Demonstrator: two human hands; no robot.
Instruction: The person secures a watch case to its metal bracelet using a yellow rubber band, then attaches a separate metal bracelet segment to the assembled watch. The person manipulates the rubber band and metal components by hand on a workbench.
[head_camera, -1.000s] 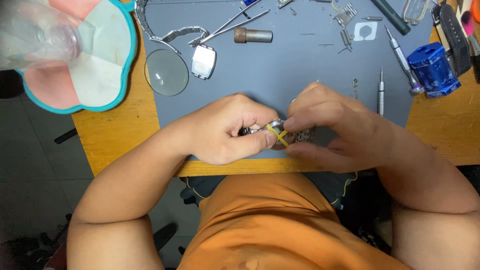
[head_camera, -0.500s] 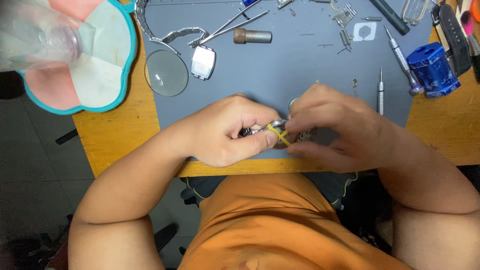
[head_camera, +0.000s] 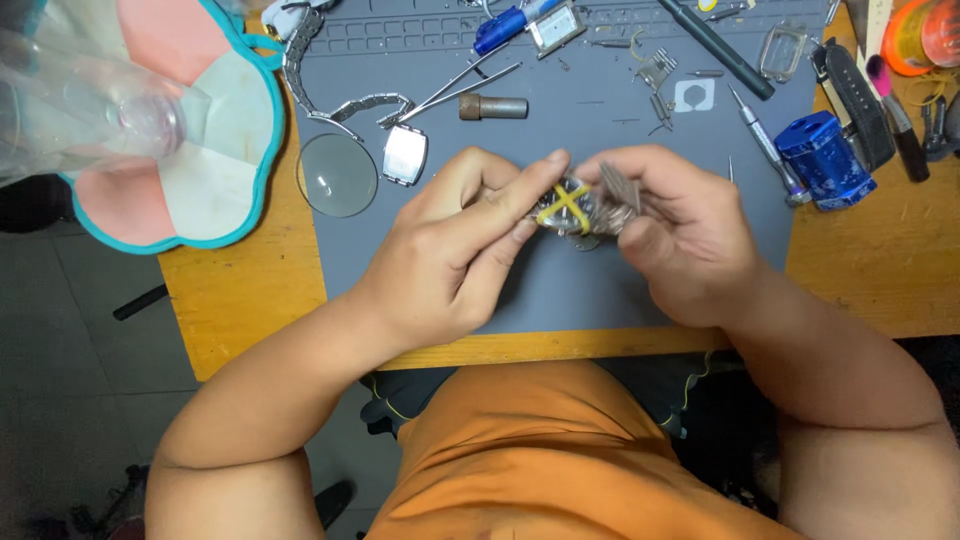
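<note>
A metal wristwatch (head_camera: 577, 207) with a yellow cross-shaped piece on its back is held over the grey work mat (head_camera: 540, 290). My left hand (head_camera: 455, 245) pinches its left side between thumb and fingers. My right hand (head_camera: 685, 230) grips its right side and the metal band links. Most of the watch is hidden behind my fingers.
On the mat lie a round glass lens (head_camera: 338, 175), a square watch case (head_camera: 405, 155) with a metal band (head_camera: 330, 95), tweezers (head_camera: 455, 88), a brown cylinder (head_camera: 493, 107), a screwdriver (head_camera: 765, 145) and a blue cylinder (head_camera: 825, 160). A flower-shaped pad (head_camera: 190, 150) with a clear plastic bottle (head_camera: 80, 110) sits left.
Both hands have turned the watch, so the yellow cross now shows more fully between my fingers, and they sit slightly farther up the mat.
</note>
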